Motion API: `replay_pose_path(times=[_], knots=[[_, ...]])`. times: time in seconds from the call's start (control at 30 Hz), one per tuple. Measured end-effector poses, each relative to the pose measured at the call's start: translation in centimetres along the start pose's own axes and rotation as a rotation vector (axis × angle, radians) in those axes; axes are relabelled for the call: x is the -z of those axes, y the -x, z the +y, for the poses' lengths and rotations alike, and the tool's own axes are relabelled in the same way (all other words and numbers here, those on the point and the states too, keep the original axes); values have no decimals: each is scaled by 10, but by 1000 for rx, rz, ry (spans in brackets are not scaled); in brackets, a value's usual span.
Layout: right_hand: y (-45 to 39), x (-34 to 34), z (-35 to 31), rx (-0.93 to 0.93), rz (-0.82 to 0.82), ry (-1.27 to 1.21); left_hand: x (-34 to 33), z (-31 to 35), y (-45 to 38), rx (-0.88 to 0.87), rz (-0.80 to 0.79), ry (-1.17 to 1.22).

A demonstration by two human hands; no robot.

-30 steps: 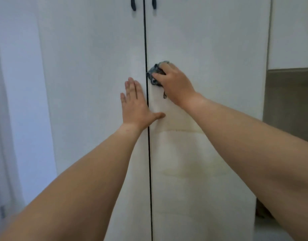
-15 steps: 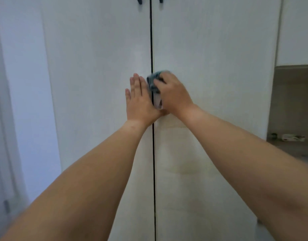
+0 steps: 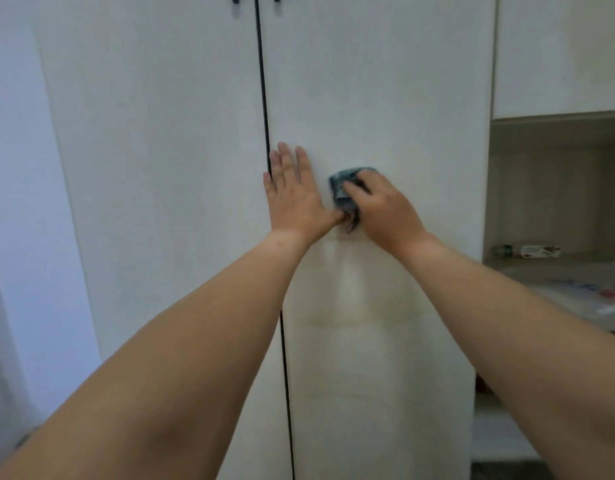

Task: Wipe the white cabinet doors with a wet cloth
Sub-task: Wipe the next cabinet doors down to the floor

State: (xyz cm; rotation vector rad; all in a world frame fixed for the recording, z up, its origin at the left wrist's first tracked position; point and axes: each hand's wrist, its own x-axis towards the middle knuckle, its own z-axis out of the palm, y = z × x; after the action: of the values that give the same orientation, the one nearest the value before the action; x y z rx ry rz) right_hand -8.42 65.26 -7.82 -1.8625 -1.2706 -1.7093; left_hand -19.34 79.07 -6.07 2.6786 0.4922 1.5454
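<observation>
Blue cloth (image 3: 344, 187) under right hand (image 3: 382, 213), left hand (image 3: 294, 199) flat

To the right we see an open shelf niche (image 3: 555, 261) holding a small box (image 3: 540, 251) beside a bottle lying down (image 3: 503, 250); a pale wall (image 3: 18, 202) stands left.

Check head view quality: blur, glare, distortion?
Head view: soft, even light with no hard glare; wide-angle bending shows in the curved door gap; forearms at the bottom edge look oversized; right hand and cloth are slightly smeared; shelf items at right are too blurred to identify.
</observation>
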Motion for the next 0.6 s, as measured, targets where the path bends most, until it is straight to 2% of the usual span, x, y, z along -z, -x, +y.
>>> replay_pose_path(times=[0.03, 0.13, 0.17, 0.2, 0.3, 0.33, 0.43, 0.47, 0.5, 0.6], knots=[[8, 9, 19, -67, 42, 48, -4, 7, 2, 2, -13, -27], [21, 22, 55, -685, 276, -26, -14, 21, 6, 42, -17, -76], [19, 20, 51, -747, 314, -61, -16, 23, 5, 55, -3, -86], [15, 19, 42, -712, 321, -65, -17, 23, 5, 64, 9, -93], [30, 17, 47, -252, 91, 49, -20, 21, 4, 65, 35, -89], [35, 24, 59, -273, 52, 54, -20, 20, 4, 60, 37, -90], [41, 37, 85, -774, 212, -21, -19, 21, 4, 63, 33, -92], [39, 36, 80, -826, 232, -12, -18, 22, 4, 64, 24, -89], [38, 35, 72, -769, 205, -16, -18, 23, 4, 64, 17, -86], [51, 27, 72, -321, 50, 33, -16, 24, 5, 72, 10, -87]])
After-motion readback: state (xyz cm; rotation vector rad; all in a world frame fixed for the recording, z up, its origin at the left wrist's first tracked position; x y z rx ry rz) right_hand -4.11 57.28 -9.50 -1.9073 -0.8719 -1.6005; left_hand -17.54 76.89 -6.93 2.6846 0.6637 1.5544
